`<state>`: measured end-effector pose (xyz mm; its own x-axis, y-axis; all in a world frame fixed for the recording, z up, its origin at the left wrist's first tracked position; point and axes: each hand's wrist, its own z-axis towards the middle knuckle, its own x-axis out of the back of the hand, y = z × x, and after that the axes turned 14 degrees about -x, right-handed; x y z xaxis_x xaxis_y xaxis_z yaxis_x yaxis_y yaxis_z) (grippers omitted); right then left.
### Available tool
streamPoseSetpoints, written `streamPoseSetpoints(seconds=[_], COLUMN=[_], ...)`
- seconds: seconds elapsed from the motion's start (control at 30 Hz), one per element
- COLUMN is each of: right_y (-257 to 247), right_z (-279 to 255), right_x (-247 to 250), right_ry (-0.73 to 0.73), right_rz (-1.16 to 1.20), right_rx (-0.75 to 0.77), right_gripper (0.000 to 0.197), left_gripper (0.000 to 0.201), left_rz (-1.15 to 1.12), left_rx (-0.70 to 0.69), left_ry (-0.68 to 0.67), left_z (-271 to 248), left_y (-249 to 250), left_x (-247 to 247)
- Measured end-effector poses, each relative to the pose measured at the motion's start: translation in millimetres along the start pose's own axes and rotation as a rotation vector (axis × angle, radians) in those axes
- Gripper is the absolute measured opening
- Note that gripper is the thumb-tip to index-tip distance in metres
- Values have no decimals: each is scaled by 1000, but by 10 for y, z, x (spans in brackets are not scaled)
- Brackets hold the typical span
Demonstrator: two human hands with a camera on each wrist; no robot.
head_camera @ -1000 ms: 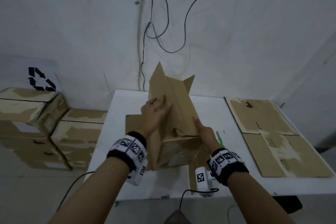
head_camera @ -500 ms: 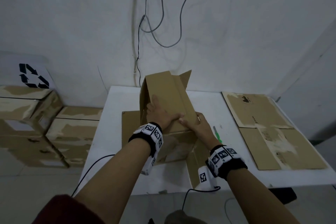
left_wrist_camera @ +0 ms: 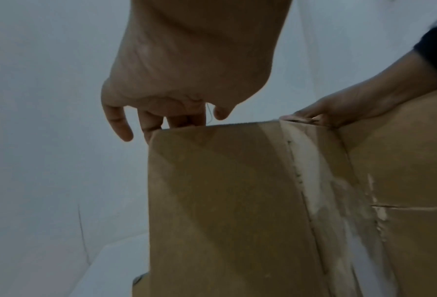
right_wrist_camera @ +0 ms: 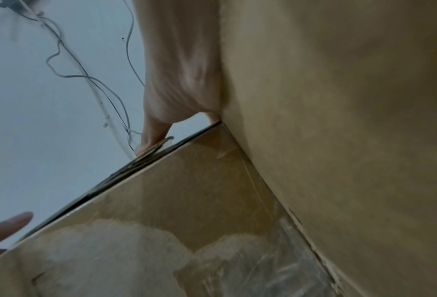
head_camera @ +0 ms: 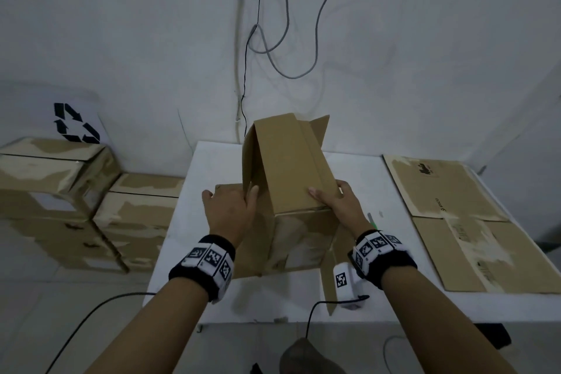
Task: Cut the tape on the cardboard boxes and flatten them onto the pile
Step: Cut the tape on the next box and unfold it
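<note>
A brown cardboard box (head_camera: 291, 167) with its flaps loose stands partly collapsed in the middle of the white table (head_camera: 361, 173). My left hand (head_camera: 227, 206) lies against its left panel, fingers (left_wrist_camera: 148, 124) reaching loosely over the panel's top edge. My right hand (head_camera: 334, 200) lies flat on the near right corner of the top face, and one fingertip (right_wrist_camera: 151, 144) touches the edge. Torn tape marks show on the box's front face (head_camera: 303, 240). Further flattened cardboard (head_camera: 455, 206) lies on the table's right side.
A green-handled cutter (head_camera: 372, 220) lies on the table just right of my right wrist. Several taped boxes (head_camera: 60, 191) are stacked on the floor at the left, below a recycling sign (head_camera: 76, 124). Cables (head_camera: 285, 39) hang down the wall behind the table.
The box's raised pointed flaps have come down and the box leans lower. My hands met on the near top edge, then parted: left to the left panel, right to the right corner.
</note>
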<state>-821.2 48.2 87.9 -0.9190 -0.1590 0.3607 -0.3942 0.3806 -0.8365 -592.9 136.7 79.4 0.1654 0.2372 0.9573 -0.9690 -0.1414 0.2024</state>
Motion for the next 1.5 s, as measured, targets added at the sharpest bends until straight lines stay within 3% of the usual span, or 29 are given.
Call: streamPoseSetpoints(seconds=[0.1, 0.2, 0.23, 0.3, 0.37, 0.47, 0.53, 0.63, 0.67, 0.7, 0.77, 0.83, 0.87, 0.93, 1.03, 1.2, 1.33, 1.4, 1.5], right_y=[-55, -161, -188, -227, -237, -237, -285, -380, -402, -401, -400, -430, -441, -403, -292, 131, 577, 806, 1050], right_z=[13, 21, 43, 84, 112, 176, 248, 368, 414, 487, 660, 826, 904, 1058, 1217, 1445, 1673, 1762, 1746], right_x=[-58, -137, -157, -167, -158, -155, -178, -165, -140, -117, -70, -48, -48, -91, -205, -404, -509, -519, -483], right_ry=[-4, -15, -23, -42, -64, -79, -53, -73, -103, -137, -183, -198, -206, -184, -114, 42, 131, 192, 382], right_rz=[-15, -29, -28, -37, -64, -141, -240, -361, -358, -375, -489, -644, -711, -806, -824, -811, -794, -710, -439], right_rx=[-1, 5, 2, -1, 5, 22, 46, 96, 117, 128, 148, 163, 164, 193, 212, 92, -26, -51, -68], right_gripper=[85, 86, 86, 88, 88, 90, 98, 109, 104, 100, 116, 133, 130, 98, 50, 16, 40, 57, 87], left_gripper=[71, 73, 74, 73, 83, 92, 80, 45, 37, 34, 37, 40, 40, 48, 58, 40, 35, 33, 74], left_rz=[-45, -394, -471, -426, -276, -247, -310, -468, -528, -588, -618, -423, -289, -156, -187, -262, -548, -603, -610], left_rx=[17, 57, 53, 17, -7, 23, 23, 18, 32, 50, 70, 95, 114, 165, 258, 363, 424, 526, 738], left_ry=[-166, -208, -167, -88, -194, -327, -260, -65, -14, 25, 50, 31, 18, -29, -102, -17, 54, 91, 162], left_z=[-104, -201, -210, -166, -79, 94, 200, 299, 334, 370, 454, 546, 589, 676, 784, 835, 849, 834, 782], left_y=[146, 363, 437, 552, 633, 654, 569, 426, 376, 330, 261, 181, 150, 84, 1, -94, -162, -146, -128], left_x=[88, -3, -32, -36, -13, -44, -109, -288, -367, -434, -531, -666, -724, -865, -1132, -1487, -1763, -1845, -1921])
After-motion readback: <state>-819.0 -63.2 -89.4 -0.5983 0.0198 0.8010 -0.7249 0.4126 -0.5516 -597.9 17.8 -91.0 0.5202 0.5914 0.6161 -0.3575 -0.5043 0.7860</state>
